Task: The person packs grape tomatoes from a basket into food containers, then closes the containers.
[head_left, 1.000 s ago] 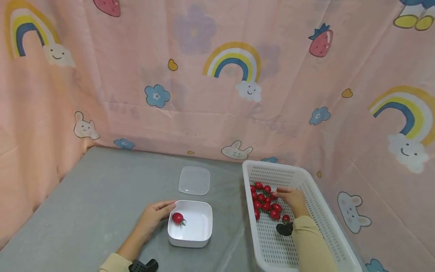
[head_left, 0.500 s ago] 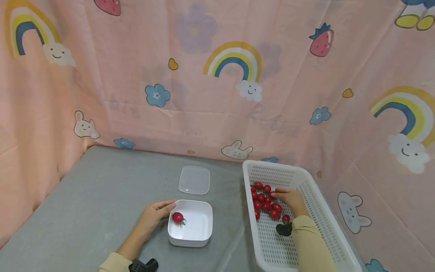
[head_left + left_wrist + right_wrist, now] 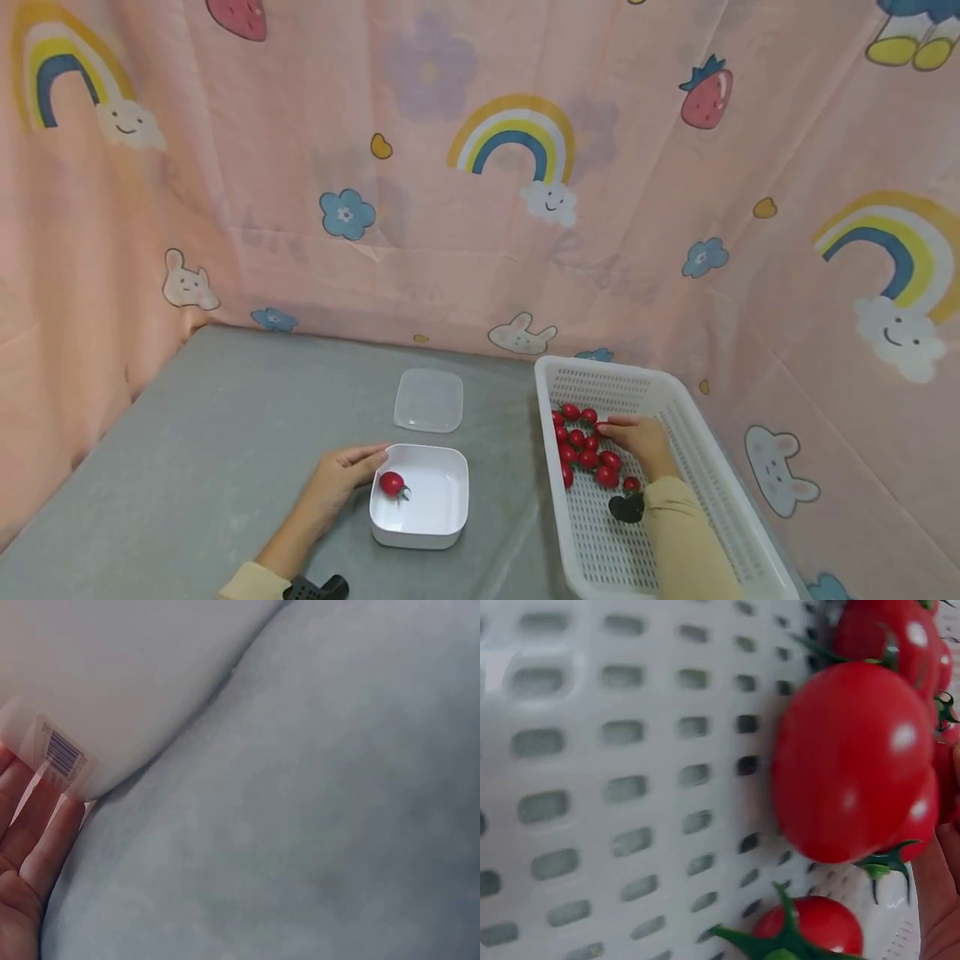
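My left hand (image 3: 339,479) holds a small white square container (image 3: 418,537) at its left corner, thumb at the rim. In the left wrist view its fingers lie along the container's outside, beside a barcode sticker (image 3: 64,756). One cherry tomato (image 3: 391,483) with a green stem lies inside at the left. Reaching into a white perforated basket (image 3: 663,382), my right hand (image 3: 643,443) pinches a cherry tomato (image 3: 946,776) at the edge of the pile. The fingers partly hide it. Other red tomatoes (image 3: 851,761) fill the right wrist view close up.
A clear square lid (image 3: 429,402) lies on the grey table (image 3: 247,433) behind the container. Several loose cherry tomatoes (image 3: 588,459) gather along the basket's left side. A pink printed curtain (image 3: 450,275) hangs behind the table and along both sides.
My right hand's fingertips have shifted very slightly left among the tomatoes. The left hand, the container and the lid keep their places.
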### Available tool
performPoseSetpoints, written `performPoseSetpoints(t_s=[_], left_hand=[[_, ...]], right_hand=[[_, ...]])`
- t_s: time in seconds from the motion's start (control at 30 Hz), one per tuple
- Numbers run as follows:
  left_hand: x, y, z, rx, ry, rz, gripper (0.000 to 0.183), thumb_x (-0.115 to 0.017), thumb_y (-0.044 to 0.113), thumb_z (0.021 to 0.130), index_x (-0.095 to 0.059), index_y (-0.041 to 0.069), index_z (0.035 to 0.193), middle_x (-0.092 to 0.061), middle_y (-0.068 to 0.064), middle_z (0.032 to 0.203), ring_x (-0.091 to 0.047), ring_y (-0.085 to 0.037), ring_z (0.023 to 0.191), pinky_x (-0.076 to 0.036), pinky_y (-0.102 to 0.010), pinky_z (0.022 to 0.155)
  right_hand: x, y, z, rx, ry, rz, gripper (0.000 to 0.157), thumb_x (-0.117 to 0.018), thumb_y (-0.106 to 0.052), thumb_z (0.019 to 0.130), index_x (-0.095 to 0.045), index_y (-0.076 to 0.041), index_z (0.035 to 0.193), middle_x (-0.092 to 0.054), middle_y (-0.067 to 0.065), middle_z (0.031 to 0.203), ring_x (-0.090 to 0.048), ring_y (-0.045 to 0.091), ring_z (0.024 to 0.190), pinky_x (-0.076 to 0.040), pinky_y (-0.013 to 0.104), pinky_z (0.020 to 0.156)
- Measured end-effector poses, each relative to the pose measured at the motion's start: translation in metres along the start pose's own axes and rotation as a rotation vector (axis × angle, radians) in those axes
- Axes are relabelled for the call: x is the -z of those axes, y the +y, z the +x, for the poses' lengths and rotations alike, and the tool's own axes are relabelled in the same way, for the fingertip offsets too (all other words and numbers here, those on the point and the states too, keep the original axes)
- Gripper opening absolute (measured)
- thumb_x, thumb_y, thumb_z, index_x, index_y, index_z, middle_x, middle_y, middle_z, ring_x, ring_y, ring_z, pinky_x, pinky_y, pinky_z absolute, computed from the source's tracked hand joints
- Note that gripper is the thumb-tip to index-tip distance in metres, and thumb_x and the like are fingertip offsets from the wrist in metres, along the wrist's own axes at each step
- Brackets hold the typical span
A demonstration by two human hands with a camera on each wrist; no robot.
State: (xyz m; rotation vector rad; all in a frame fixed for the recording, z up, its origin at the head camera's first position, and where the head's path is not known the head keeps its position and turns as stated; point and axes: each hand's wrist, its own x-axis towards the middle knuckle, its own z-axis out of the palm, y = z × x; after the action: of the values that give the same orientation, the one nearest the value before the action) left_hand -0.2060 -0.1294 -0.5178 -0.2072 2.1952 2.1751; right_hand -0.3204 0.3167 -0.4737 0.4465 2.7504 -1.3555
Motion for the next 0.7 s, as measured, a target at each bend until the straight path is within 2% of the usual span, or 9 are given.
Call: performPoseSetpoints(t_s=[0.13, 0.27, 0.53, 0.7], left_hand=[[-0.001, -0.001, -0.001, 0.004, 0.007, 0.007, 0.035, -0.071, 0.024, 0.091, -0.072, 0.001, 0.117, -0.072, -0.013, 0.119, -0.068, -0.006, 0.095, -0.054, -0.023, 0.085], [-0.001, -0.001, -0.001, 0.004, 0.017, 0.006, 0.034, -0.071, 0.024, 0.091, -0.072, 0.000, 0.116, -0.073, -0.013, 0.117, -0.069, -0.006, 0.094, -0.054, -0.023, 0.084], [-0.001, -0.002, -0.001, 0.010, 0.014, 0.000, 0.034, -0.071, 0.022, 0.091, -0.072, -0.001, 0.116, -0.073, -0.014, 0.118, -0.069, -0.006, 0.095, -0.054, -0.022, 0.083], [-0.001, 0.000, -0.001, 0.012, 0.016, 0.004, 0.034, -0.071, 0.024, 0.091, -0.072, 0.000, 0.116, -0.072, -0.013, 0.118, -0.069, -0.007, 0.096, -0.055, -0.022, 0.084]], right_hand=[[0.004, 0.001, 0.002, -0.020, 0.019, 0.041, 0.056, -0.073, -0.026, 0.091, -0.057, 0.012, 0.130, -0.055, 0.032, 0.136, -0.057, 0.044, 0.124, -0.048, 0.050, 0.102], [0.008, -0.003, 0.000, -0.002, 0.019, 0.092, 0.058, -0.071, -0.029, 0.092, -0.056, 0.011, 0.132, -0.054, 0.031, 0.137, -0.055, 0.043, 0.127, -0.045, 0.051, 0.105], [0.011, -0.013, -0.007, 0.007, 0.010, 0.115, 0.061, -0.067, -0.034, 0.095, -0.054, 0.008, 0.137, -0.053, 0.029, 0.141, -0.050, 0.042, 0.133, -0.039, 0.053, 0.111], [0.011, -0.022, -0.009, 0.023, 0.013, 0.143, 0.061, -0.067, -0.034, 0.095, -0.054, 0.009, 0.136, -0.054, 0.029, 0.139, -0.052, 0.042, 0.131, -0.042, 0.051, 0.109]])
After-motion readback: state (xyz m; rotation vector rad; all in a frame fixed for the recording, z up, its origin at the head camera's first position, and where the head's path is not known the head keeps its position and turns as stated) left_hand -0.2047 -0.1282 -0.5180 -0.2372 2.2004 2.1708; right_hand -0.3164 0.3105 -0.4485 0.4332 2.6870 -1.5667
